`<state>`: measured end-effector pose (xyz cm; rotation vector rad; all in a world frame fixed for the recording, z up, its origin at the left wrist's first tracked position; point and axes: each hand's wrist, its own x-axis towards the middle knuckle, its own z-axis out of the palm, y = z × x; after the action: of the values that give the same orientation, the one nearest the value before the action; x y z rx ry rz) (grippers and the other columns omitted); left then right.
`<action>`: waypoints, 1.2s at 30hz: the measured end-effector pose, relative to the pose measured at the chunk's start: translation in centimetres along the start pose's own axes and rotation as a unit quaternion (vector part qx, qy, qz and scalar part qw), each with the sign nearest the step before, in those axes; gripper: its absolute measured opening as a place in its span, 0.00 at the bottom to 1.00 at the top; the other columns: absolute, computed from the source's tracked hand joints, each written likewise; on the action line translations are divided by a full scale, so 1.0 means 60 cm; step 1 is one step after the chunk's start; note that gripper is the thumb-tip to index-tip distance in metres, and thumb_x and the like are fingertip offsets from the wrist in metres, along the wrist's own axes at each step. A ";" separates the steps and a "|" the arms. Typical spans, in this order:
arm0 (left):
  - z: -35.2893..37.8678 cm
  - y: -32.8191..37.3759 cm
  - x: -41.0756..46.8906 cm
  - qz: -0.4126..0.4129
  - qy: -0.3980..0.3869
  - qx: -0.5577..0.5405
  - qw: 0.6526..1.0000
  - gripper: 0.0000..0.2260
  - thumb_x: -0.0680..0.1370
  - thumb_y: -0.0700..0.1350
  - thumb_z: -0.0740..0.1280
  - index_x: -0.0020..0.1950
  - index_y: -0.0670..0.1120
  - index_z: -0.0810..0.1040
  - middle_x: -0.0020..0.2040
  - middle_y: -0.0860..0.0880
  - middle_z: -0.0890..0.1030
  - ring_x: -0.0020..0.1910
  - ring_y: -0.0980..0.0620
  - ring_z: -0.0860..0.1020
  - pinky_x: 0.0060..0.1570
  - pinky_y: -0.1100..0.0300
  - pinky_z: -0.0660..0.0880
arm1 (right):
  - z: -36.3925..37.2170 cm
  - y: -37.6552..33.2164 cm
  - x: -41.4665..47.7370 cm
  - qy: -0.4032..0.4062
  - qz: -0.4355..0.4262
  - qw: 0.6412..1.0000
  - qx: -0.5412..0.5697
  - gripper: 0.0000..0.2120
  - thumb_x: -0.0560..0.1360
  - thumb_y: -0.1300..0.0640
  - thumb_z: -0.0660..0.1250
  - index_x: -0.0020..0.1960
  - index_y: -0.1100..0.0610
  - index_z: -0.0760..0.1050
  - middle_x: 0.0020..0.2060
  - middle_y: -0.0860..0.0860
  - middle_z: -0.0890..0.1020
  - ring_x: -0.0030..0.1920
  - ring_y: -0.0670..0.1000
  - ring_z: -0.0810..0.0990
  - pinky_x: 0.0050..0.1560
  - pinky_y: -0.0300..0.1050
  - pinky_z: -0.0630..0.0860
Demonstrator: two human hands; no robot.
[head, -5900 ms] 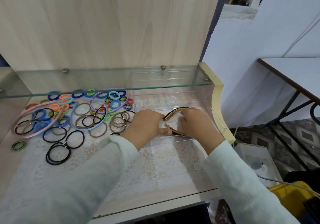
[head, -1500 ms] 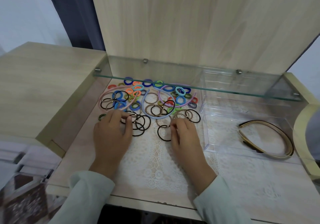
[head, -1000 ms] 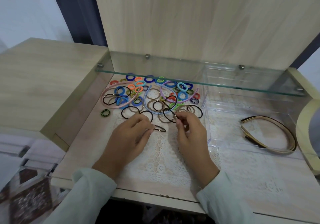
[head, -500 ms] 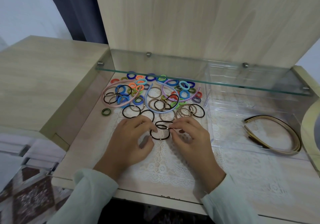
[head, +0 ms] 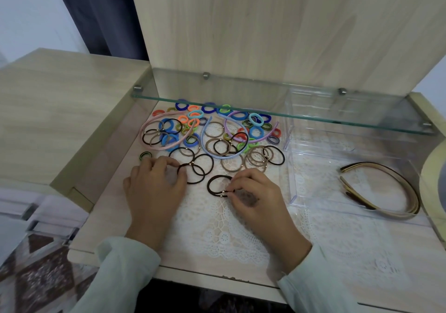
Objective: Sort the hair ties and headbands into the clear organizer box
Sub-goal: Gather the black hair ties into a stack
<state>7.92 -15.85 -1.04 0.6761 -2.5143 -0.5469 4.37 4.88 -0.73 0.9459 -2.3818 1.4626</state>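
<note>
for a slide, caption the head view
Right hand pinches a black hair tie; left hand touches a second tie, beside the clear organizer box holding tan headbands.

wood desk [head: 108,206] | lace mat [head: 217,235] w/ hair ties [head: 212,143], headbands [head: 164,148] | clear box [head: 290,179] rt

A pale wooden desk [head: 60,109] carries a tall back panel [head: 265,22] and a glass shelf [head: 265,117]. Behind it hangs a dark curtain [head: 101,10] beside a white wall [head: 31,10]. A patterned floor [head: 36,276] shows at lower left.
</note>
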 end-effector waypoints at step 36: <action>-0.003 -0.005 0.002 -0.007 0.002 -0.195 0.981 0.02 0.77 0.43 0.69 0.47 0.49 0.80 0.44 0.54 0.78 0.42 0.55 0.76 0.46 0.54 0.75 | 0.007 0.005 0.005 -0.022 0.021 0.999 -0.029 0.04 0.70 0.61 0.74 0.45 0.55 0.82 0.44 0.44 0.78 0.48 0.45 0.77 0.49 0.43 0.76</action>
<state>8.05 -16.20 -1.03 0.5429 -2.3001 -1.0063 4.04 4.47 -1.02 0.9306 -2.4752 1.3923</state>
